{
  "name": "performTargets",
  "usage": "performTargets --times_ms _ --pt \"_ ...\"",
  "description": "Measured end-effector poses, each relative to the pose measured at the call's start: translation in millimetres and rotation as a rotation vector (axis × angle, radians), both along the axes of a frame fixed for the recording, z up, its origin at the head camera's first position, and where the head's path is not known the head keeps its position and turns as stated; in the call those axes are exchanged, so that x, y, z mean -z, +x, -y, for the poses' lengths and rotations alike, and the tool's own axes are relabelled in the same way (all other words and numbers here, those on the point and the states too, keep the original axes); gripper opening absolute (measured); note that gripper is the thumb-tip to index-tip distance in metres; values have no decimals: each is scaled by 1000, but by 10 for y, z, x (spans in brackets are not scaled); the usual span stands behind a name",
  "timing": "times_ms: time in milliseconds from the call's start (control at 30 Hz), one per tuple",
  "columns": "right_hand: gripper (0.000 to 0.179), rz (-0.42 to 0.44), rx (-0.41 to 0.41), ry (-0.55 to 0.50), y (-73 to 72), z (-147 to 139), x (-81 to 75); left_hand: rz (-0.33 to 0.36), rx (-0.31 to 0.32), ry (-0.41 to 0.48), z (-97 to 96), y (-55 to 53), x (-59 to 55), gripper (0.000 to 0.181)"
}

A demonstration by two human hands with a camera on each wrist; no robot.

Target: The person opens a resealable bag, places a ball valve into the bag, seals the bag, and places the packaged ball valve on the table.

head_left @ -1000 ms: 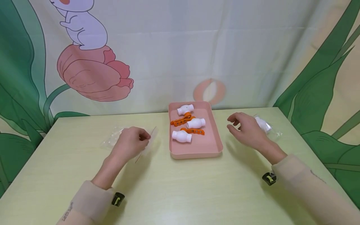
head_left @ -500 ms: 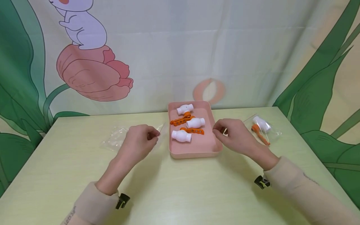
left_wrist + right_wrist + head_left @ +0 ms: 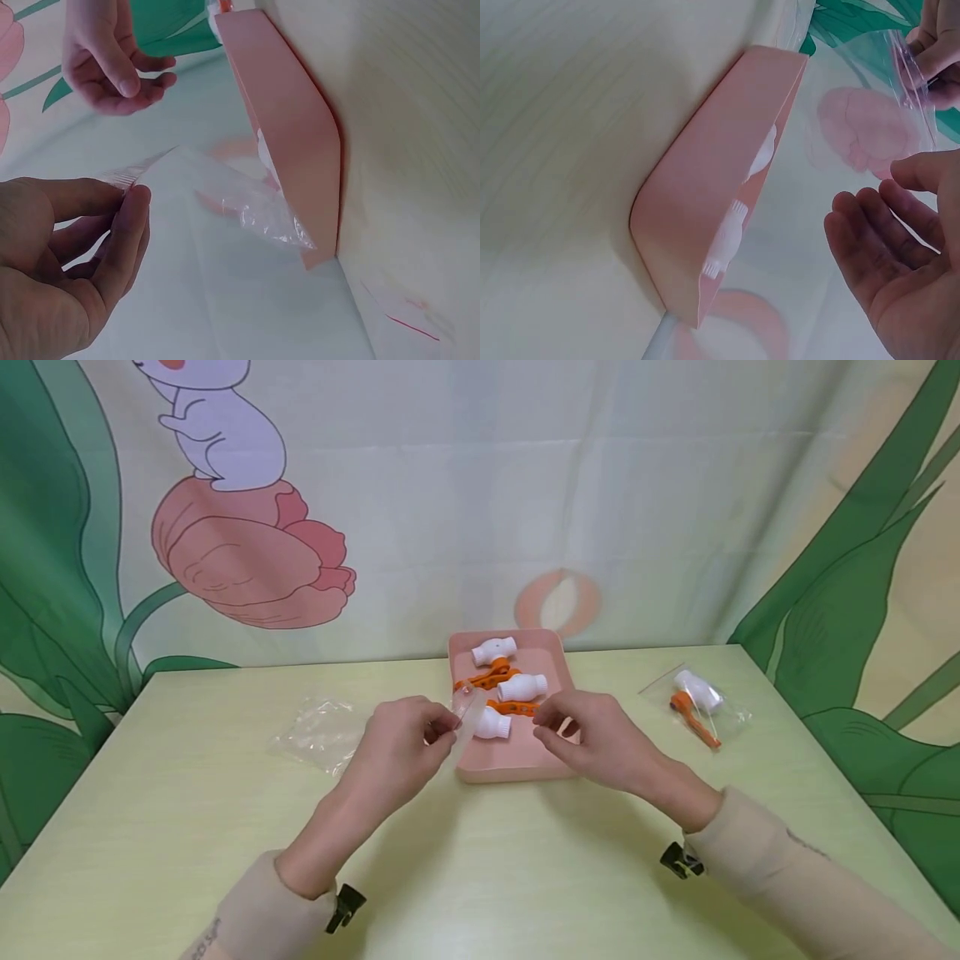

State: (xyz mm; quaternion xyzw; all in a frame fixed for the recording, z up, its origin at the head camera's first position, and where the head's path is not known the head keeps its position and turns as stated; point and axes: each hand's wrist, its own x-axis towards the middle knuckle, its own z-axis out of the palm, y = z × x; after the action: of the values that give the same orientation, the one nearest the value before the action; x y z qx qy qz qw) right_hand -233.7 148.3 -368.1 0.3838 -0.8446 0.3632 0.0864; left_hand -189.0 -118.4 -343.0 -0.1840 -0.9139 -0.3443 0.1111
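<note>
My left hand [image 3: 405, 745] pinches the zip edge of a clear zip bag [image 3: 251, 202] between thumb and forefinger. The bag hangs flat, with nothing seen inside, and overlaps the left side of a pink tray [image 3: 536, 763] in the head view. My right hand [image 3: 600, 737] is over the tray's right side, fingers loosely bent and holding nothing, a short gap from the bag. Inside the tray lie several white ribbed plastic valve bodies [image 3: 522, 687] and orange lever handles [image 3: 516, 708]. The bag partly covers the nearest valve body.
A crumpled clear bag [image 3: 318, 731] lies on the table left of the tray. To the right rests another clear bag [image 3: 731, 714] holding a white valve body [image 3: 697, 691] and an orange handle [image 3: 693, 718]. A printed curtain [image 3: 420, 527] hangs behind the table.
The left hand has carried the zip bag rightward to the tray. The right hand has moved left from beside the filled bag, which now shows fully, to over the tray.
</note>
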Motion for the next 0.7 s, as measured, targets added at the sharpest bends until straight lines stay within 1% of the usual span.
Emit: performTargets --times_ms 133,233,333,500,700 --pt "10 13 -27 -40 33 66 22 -14 20 7 -51 25 -11 9" --pt "10 49 -33 -68 59 121 24 -11 36 21 -83 38 -16 8" --pt "11 103 -39 -101 93 172 19 -5 50 42 -117 50 -14 9" --pt "17 213 -51 -159 155 230 6 -13 77 72 -175 70 -10 13" --pt "19 311 -24 -212 191 260 -6 -36 104 101 -220 86 0 16"
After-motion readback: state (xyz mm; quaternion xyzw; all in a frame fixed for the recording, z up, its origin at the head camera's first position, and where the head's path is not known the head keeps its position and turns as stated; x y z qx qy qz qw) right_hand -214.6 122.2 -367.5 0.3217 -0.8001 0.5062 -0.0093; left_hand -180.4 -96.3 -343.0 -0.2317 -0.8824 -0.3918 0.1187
